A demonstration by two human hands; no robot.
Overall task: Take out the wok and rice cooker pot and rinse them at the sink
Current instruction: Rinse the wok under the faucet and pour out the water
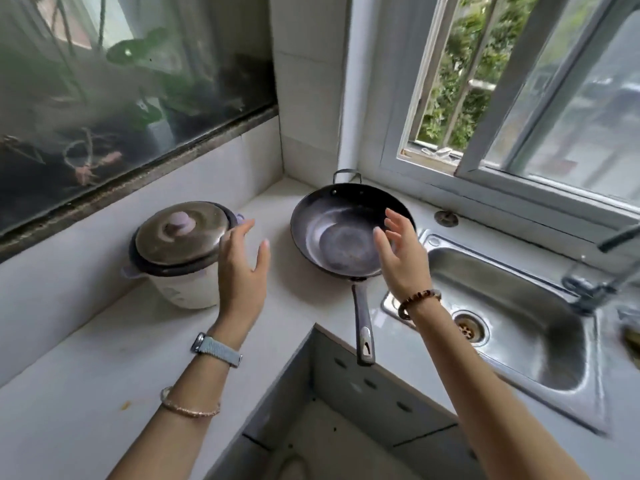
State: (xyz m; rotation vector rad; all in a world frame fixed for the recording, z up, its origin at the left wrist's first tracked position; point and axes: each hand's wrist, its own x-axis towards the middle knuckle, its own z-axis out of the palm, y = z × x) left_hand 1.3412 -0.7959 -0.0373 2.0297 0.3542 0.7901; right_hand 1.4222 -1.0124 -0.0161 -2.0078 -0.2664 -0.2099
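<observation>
Both hands are held open, empty: left hand (244, 258) beside the cooker (180, 254), right hand (398, 247) over the wok (339, 233).

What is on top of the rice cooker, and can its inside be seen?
A metal lid with a pale knob sits on the rice cooker. It covers the opening, so the inside cannot be seen.

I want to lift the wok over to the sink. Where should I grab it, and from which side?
Probably the long handle, from the near side: it points toward the person and overhangs the edge of the counter, free all round. The small loop on the far rim of the wok could help steady it.
</observation>
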